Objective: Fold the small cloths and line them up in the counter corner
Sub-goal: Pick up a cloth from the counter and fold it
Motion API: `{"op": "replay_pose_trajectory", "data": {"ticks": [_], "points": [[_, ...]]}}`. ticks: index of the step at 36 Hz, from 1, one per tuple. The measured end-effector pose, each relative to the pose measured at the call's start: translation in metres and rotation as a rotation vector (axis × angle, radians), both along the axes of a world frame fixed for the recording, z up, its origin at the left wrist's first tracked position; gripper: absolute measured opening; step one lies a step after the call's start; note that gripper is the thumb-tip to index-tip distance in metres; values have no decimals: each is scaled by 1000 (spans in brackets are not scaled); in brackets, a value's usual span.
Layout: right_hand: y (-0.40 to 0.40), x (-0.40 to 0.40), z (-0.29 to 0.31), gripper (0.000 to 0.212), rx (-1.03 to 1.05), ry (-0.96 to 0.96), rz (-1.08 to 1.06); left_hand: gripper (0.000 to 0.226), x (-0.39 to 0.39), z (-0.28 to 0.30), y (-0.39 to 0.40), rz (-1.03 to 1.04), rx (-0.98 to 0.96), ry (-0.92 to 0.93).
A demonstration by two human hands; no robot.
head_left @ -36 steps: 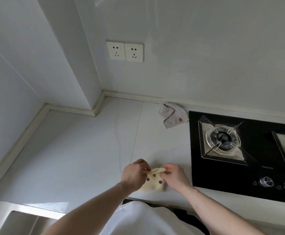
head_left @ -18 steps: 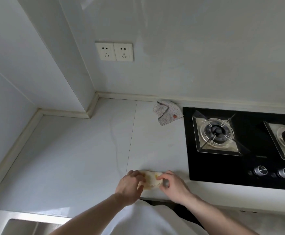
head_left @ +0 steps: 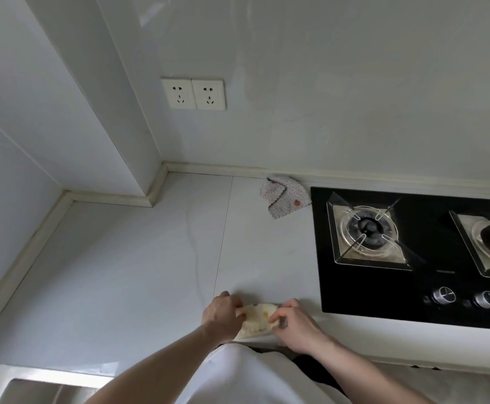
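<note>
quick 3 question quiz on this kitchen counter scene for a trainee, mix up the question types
1. True or false: both hands hold the cream cloth at the counter's front edge.
2. Multiple choice: where does the dotted cloth lie? A) in the sink B) on the counter by the back wall, left of the hob C) on a burner
3. Fill in: the wall above the counter carries ___ sockets.

Key
1. True: the left hand and right hand each grip one end.
2. B
3. two
</note>
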State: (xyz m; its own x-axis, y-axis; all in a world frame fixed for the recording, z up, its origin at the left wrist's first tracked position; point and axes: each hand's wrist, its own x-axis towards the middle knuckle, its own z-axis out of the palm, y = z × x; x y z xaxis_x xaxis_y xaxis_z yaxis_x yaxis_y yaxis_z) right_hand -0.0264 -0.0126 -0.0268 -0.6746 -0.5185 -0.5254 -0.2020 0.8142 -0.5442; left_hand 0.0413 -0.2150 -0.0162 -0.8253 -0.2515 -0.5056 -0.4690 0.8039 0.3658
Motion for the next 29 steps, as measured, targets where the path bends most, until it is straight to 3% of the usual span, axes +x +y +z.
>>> {"op": "replay_pose_trajectory", "data": {"ticks": [5, 8, 14, 21, 29], "points": [[13, -6, 14, 19, -116, 55, -130, 15, -1, 9, 1, 13, 92, 132], [22, -10, 28, 27, -255, 93, -244, 9, -2, 30, 5, 16, 251, 207], [48, -20, 65, 56, -351, -85, -277, 9, -15, 74, 30, -52, 563, 216], [117, -19, 107, 15, -422, -89, -347, 11, -58, 111, 92, -162, 634, 276], [238, -2, 136, 20, -476, -44, -558, 23, -82, 147, 209, -184, 799, 270]]}}
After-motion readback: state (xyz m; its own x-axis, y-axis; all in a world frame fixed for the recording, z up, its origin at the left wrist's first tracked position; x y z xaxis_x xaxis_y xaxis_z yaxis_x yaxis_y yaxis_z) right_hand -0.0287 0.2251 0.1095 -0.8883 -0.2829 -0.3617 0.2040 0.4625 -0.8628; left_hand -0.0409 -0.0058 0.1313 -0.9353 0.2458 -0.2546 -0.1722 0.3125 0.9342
